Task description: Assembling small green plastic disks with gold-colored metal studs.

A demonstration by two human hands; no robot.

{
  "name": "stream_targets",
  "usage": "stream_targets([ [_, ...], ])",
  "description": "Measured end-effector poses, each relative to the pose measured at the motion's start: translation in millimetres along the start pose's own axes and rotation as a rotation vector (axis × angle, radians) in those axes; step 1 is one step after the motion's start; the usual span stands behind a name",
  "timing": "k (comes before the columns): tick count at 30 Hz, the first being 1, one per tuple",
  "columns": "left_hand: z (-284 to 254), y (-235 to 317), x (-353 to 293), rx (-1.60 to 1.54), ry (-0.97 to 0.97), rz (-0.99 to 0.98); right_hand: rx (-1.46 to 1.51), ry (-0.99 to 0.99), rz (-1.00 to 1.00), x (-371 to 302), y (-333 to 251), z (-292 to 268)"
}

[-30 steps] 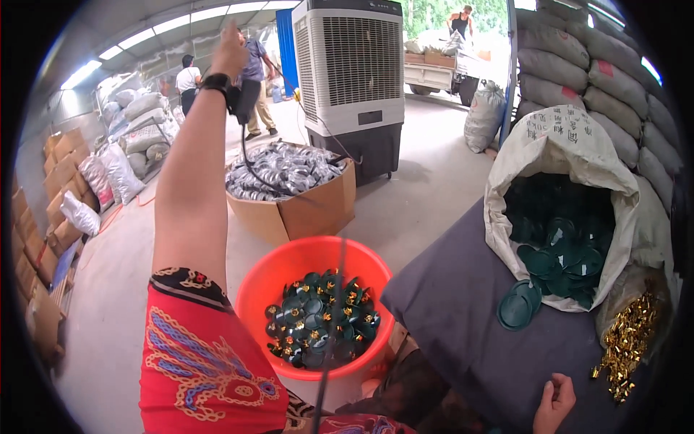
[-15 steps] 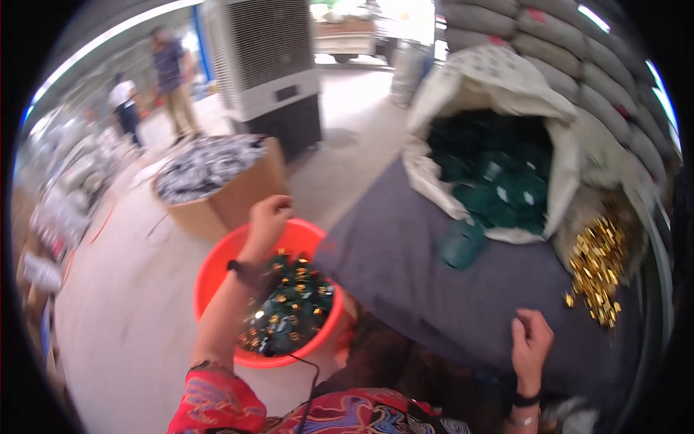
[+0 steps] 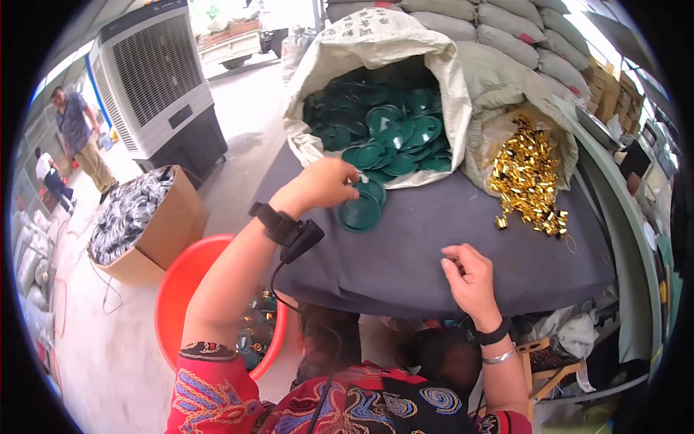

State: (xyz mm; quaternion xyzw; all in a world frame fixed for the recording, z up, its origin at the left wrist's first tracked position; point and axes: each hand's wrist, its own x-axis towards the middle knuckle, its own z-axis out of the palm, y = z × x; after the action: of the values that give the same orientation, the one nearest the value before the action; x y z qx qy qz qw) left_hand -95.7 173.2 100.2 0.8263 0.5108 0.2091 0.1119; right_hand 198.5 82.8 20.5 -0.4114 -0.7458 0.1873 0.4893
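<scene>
My left hand [image 3: 322, 186] is over the grey-covered table, its curled fingers closed at the edge of a round green plastic disc [image 3: 373, 189]. Another green disc [image 3: 359, 213] lies partly under that one. Behind them, a white woven sack [image 3: 303, 94] lies with its mouth toward me, full of similar discs [image 3: 390, 137]. Above the table's near side is my right hand [image 3: 471, 281], thumb and fingers bent toward each other; whatever they may hold is hidden. Small shiny gold pieces [image 3: 531, 181] spill from a second sack [image 3: 488, 119] at the right.
Left of the table stands a red tub [image 3: 170, 296] with green discs and gold pieces, partly behind my left forearm. A cardboard box [image 3: 163, 228] of grey parts and a tall air cooler [image 3: 155, 79] are farther off. Two people [image 3: 76, 130] are at far left. Stacked sacks line the back.
My left hand has moved from over the red tub to the green discs on the table. The view has turned right. My right hand keeps its bent shape over the table.
</scene>
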Motion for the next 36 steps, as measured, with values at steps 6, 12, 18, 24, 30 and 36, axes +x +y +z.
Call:
stream_targets([
  [6,44.5,29.8,-15.1,0.340,-0.045,0.061,-0.055,-0.051,-0.092,0.2,14.8,-2.5],
  [12,43.9,40.9,-33.0,0.351,-0.098,0.090,0.131,-0.038,0.066,5.0,9.6,-17.1],
  [18,55.7,26.4,-53.1,0.207,0.133,0.149,-0.857,-0.060,0.087,43.3,36.0,-83.8],
  [24,58.6,25.1,-82.6,0.144,0.358,0.047,-0.905,-0.269,0.040,67.1,65.4,-90.3],
  [30,56.1,37.2,-102.0,-1.051,0.266,-0.394,-0.857,-0.314,0.255,69.6,67.4,-100.5],
  [36,68.5,59.1,-106.0,-1.276,0.241,-0.386,-0.399,-0.179,0.191,52.2,15.9,-69.7],
])
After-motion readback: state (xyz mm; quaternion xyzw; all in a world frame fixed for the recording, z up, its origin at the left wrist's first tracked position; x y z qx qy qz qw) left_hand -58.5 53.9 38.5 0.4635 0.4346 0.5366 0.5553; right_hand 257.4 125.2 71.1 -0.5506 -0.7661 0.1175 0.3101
